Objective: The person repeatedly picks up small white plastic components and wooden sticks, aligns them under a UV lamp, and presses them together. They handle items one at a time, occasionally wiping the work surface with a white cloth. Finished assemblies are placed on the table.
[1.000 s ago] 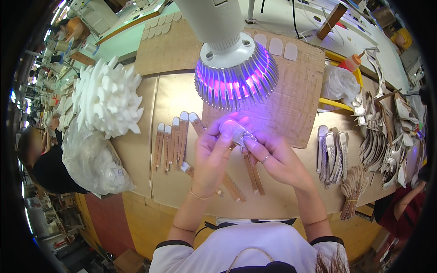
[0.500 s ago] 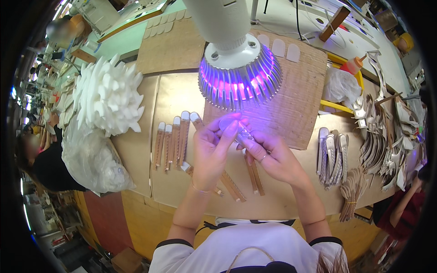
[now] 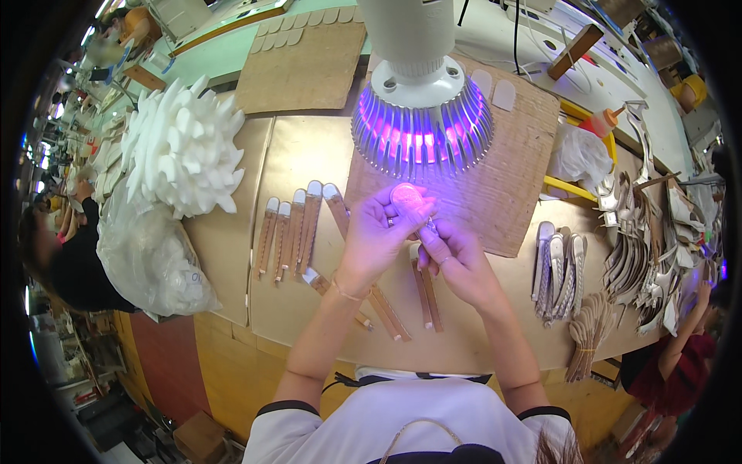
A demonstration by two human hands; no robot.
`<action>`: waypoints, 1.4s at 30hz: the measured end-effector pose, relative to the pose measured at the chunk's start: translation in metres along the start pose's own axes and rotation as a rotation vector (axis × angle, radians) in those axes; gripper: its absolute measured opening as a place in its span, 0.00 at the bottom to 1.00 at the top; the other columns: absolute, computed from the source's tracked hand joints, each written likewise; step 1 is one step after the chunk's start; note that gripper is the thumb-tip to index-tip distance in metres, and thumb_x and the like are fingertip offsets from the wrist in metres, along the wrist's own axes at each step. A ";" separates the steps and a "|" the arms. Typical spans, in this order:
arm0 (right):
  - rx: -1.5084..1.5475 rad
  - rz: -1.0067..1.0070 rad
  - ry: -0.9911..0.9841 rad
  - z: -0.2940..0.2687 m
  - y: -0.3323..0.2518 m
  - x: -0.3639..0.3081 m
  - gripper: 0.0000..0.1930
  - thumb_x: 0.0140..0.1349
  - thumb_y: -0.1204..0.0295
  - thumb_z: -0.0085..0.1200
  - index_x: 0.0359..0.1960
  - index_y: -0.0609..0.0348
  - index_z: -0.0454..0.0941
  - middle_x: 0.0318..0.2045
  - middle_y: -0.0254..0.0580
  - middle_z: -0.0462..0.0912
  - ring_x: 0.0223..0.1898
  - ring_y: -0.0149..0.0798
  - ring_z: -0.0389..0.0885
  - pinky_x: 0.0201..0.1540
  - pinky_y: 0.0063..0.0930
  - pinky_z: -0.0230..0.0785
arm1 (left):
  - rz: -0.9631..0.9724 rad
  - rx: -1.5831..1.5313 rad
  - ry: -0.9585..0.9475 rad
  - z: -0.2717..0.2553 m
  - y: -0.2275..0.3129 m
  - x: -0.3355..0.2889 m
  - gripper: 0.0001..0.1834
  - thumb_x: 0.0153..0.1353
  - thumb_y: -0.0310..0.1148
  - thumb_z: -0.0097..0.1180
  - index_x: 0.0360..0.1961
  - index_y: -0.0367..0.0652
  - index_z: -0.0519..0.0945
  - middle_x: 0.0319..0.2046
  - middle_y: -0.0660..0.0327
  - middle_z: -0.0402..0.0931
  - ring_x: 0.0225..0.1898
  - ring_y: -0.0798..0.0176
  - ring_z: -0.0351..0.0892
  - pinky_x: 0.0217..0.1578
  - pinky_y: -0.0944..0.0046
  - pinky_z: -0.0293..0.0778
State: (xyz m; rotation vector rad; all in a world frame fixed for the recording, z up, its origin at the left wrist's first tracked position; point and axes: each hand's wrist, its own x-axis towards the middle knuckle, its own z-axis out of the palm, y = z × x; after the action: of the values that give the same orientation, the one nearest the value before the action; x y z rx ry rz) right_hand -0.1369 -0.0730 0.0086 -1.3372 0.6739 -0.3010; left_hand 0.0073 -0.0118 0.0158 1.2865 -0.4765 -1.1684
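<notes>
a workshop spreads behind a gold-brown tabletop [image 3: 309, 155], and one lamp [image 3: 423, 124], glowing violet inside its ribbed metal rim, hangs over the tabletop's middle. toward the far edge lie two cardboard sheets: the left one [image 3: 297, 81] bears rows of pale oval pieces [image 3: 294, 37], while two more ovals show on the right one [image 3: 533, 170], beside the lamp. five brown strips [image 3: 289, 236] with white tips fan out left of the hands; others lie nearer the near edge, partly hidden, so their total cannot be told. by the right edge are a cluster of silver straps [image 3: 558, 267], overlapping too much to count, and one banded bundle of brown pieces [image 3: 590, 332]. one heap of white foam pieces [image 3: 185, 151] sits at the left edge.

both forearms reach in from the near edge and converge. the left hand [image 3: 384, 230] pinches a single strap [image 3: 405, 199] near its rounded end, thumb laid across it; the right hand [image 3: 454, 254] has thumb and fingers closed narrowly on its lower part. the strap is held just below the lamp, rounded end pointing to the far edge and slightly left, long axis slanting down toward the right hand.
</notes>
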 end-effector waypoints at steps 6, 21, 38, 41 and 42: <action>-0.039 0.044 -0.027 0.000 0.004 -0.010 0.15 0.71 0.63 0.45 0.42 0.63 0.78 0.23 0.31 0.77 0.26 0.23 0.73 0.30 0.18 0.67 | 0.006 -0.050 -0.048 -0.006 -0.008 0.002 0.20 0.68 0.41 0.53 0.45 0.31 0.77 0.39 0.52 0.82 0.39 0.62 0.84 0.42 0.62 0.80; -0.341 0.027 0.685 -0.091 -0.017 -0.149 0.14 0.69 0.69 0.47 0.46 0.68 0.78 0.27 0.40 0.79 0.24 0.29 0.73 0.30 0.23 0.68 | 0.064 0.609 0.009 -0.024 -0.032 -0.025 0.20 0.64 0.37 0.57 0.52 0.34 0.74 0.41 0.55 0.81 0.41 0.63 0.80 0.43 0.66 0.73; -0.964 -0.347 0.473 -0.004 0.020 -0.073 0.21 0.56 0.68 0.61 0.51 0.58 0.75 0.37 0.48 0.78 0.37 0.46 0.78 0.40 0.36 0.71 | 0.103 0.354 -0.049 0.044 -0.025 -0.022 0.21 0.62 0.24 0.56 0.53 0.38 0.62 0.27 0.60 0.74 0.19 0.72 0.75 0.19 0.72 0.73; -0.882 -0.418 0.610 -0.015 0.023 -0.062 0.18 0.55 0.71 0.60 0.48 0.58 0.77 0.33 0.44 0.79 0.33 0.46 0.78 0.36 0.36 0.70 | 0.073 0.273 -0.209 0.063 -0.012 -0.015 0.22 0.62 0.25 0.57 0.53 0.38 0.62 0.27 0.60 0.73 0.20 0.71 0.75 0.20 0.72 0.73; -0.855 -0.477 0.681 -0.022 0.023 -0.061 0.17 0.55 0.73 0.60 0.47 0.57 0.77 0.31 0.43 0.79 0.31 0.46 0.78 0.35 0.36 0.70 | 0.056 0.267 -0.266 0.069 -0.008 -0.009 0.22 0.62 0.26 0.57 0.53 0.39 0.61 0.27 0.60 0.73 0.20 0.70 0.75 0.20 0.71 0.73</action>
State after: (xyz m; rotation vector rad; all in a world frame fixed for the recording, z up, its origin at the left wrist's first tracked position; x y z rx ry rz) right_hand -0.2016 -0.0506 0.0012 -2.2527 1.1109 -0.9548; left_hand -0.0568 -0.0362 0.0310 1.3388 -0.8827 -1.2657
